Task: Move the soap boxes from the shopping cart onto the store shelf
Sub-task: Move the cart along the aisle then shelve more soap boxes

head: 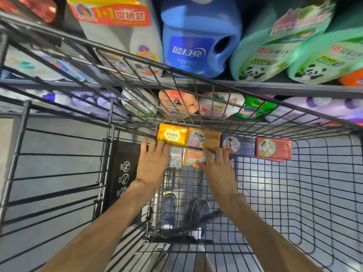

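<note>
Several soap boxes lie at the far end of the wire shopping cart (294, 193): a yellow box (172, 133), a brown box (204, 138), a dark blue box (238, 145) and a red box (274, 149) in a row. A white box (175, 156) and an orange box (192, 156) lie just in front of them. My left hand (153, 160) lies flat beside the white box, its fingertips touching the yellow box's near edge. My right hand (217, 165) rests with spread fingers on the right part of the orange box, hiding that part.
Past the cart's far rim stand store shelves (275, 86) with a blue detergent jug (196, 38), green refill pouches (275, 48) and white bottles (141, 42); a lower shelf holds more pouches. A black panel (122, 173) lines the cart's left wall. My shoes show through the mesh.
</note>
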Tool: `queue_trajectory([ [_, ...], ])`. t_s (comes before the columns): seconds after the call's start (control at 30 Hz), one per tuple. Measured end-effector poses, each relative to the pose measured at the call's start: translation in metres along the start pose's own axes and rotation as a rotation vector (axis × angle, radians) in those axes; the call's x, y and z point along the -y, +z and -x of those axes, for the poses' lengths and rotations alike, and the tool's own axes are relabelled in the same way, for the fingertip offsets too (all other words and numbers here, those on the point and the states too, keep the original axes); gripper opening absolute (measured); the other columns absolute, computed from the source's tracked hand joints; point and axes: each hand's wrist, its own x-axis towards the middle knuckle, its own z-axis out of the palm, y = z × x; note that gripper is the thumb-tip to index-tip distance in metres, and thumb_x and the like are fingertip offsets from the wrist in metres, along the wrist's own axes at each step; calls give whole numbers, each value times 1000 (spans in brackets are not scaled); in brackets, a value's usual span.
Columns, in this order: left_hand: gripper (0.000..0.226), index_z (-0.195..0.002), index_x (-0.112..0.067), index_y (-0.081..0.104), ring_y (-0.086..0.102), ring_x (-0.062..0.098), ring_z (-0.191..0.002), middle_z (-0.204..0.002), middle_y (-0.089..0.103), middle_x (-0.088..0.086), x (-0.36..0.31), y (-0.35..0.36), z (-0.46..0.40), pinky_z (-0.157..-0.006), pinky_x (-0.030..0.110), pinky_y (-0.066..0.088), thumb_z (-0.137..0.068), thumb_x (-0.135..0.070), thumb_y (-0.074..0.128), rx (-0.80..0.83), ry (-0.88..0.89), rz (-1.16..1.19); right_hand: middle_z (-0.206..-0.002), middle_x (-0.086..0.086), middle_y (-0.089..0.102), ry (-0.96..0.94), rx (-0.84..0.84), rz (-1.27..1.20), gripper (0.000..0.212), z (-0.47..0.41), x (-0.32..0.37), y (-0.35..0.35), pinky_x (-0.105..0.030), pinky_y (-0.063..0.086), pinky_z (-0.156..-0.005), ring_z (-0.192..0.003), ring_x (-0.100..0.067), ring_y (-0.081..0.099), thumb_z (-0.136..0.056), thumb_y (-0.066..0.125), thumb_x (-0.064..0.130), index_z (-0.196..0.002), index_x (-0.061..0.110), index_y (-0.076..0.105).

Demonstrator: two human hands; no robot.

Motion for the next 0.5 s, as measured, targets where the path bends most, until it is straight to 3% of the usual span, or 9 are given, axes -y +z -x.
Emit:
queue_trajectory([
  [0.1,48,-125,-14,51,48,30,-107,-114,52,6,0,0,-1,-115,54,20,-81,-19,71,26,-2,-33,-134,-14,39,-42,68,2,64,1,1,3,-44,56,-91,-126,-37,43,-78,81,17,-133,15,48],
  [0.23,64,-125,-15,50,46,29,-109,-116,50,5,0,-2,-1,-115,53,19,-69,-22,81,51,-9,-29,-137,-8,34,37,57,-142,65,3,3,2,-29,60,-70,-111,-23,55,-77,82,14,-130,19,44],
  [0.37,71,-128,-15,44,41,29,-113,-121,48,5,0,-11,1,-114,51,20,-65,-15,74,76,-26,-26,-128,-7,47,-16,94,-140,57,4,2,6,-32,55,-81,-108,-23,56,-83,76,17,-124,20,36],
  [0.5,72,-131,-15,43,41,29,-115,-120,53,3,1,-19,7,-113,50,21,-64,-10,69,62,5,-42,-116,-3,56,-50,136,-147,61,13,0,7,-31,48,-86,-103,-21,53,-77,79,6,-118,19,34],
])
